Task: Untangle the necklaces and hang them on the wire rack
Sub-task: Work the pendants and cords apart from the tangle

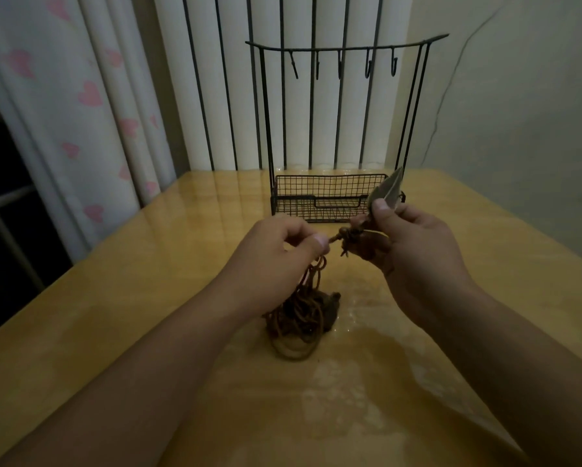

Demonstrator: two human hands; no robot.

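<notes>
Untangling underway. Left hand [276, 251] pinches brown cord; right hand [414, 244] pinches pale leaf-shaped pendant [389, 192] above beaded knot [348, 235]. Necklace tangle [299, 315] heaped on bench [114, 298], near centre. Wire rack [336, 129] far, hooks bare. Next: draw one strand free, slowly.

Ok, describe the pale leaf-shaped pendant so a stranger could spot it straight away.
Start at the black wire rack at the table's far edge. In front of its basket, the right hand pinches the pendant: the only pale, pointed piece, unlike the brown cords.
</notes>
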